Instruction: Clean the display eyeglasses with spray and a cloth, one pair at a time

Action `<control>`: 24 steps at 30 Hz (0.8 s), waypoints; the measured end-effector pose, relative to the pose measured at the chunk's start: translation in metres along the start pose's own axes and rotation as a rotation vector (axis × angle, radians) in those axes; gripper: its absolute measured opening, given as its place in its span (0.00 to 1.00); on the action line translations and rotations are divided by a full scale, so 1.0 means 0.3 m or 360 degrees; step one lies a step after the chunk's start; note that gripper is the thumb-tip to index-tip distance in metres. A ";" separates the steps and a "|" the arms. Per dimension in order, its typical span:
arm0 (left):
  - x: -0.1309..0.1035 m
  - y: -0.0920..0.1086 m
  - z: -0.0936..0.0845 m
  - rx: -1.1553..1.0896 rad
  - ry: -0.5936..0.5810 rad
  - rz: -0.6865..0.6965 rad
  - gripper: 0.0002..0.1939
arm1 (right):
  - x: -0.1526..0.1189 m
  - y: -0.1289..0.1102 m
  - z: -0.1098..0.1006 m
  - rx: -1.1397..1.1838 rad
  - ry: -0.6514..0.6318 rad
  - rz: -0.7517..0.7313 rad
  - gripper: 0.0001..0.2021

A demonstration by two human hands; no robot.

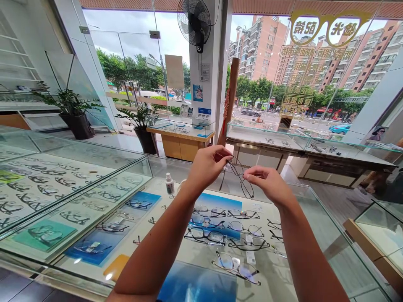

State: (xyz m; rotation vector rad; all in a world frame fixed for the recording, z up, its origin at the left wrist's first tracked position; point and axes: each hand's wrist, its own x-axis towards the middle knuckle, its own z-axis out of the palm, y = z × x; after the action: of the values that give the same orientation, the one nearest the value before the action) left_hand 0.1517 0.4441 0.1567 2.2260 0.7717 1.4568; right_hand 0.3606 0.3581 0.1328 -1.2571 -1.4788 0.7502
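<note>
Thin dark-framed glasses (242, 179) are held up above the glass display case, tilted, with one temple hanging down on the left. My left hand (208, 164) pinches their upper left end between thumb and fingers. Near the middle of the frame, my right hand (267, 182) has its thumb and fingertips closed on the rim. Below both hands, several glasses lie in rows in the case, among them a pair (236, 267) close to the front. A small white bottle (169, 184) stands left of my left forearm.
The display case (341, 235) has glass edges on the right. More glasses lie in the left case (44, 180). An orange cloth (116, 267) is at the front left. Farther off are potted plants (146, 136), a wall fan (194, 22) and counters by the windows.
</note>
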 end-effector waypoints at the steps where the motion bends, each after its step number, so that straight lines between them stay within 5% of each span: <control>1: -0.001 0.004 0.000 -0.0005 -0.0003 -0.0002 0.05 | -0.002 -0.005 0.000 -0.0008 -0.0024 -0.0005 0.12; 15: 0.024 -0.025 0.006 -0.1071 -0.0336 -0.0517 0.12 | -0.019 -0.026 0.001 0.0420 -0.0366 -0.0024 0.11; 21: 0.016 0.018 0.009 -0.1075 -0.0092 -0.0607 0.11 | -0.047 -0.023 -0.006 0.0260 0.0044 -0.0211 0.13; 24: -0.027 0.072 0.027 -0.0933 -0.0169 -0.0575 0.11 | -0.091 -0.042 -0.017 0.0068 0.0324 -0.0342 0.13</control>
State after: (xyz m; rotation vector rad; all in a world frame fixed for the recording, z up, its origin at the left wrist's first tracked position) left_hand 0.1616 0.4220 0.1601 1.6103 0.5764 1.1835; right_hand 0.3597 0.3279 0.1377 -1.0878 -1.3966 0.4939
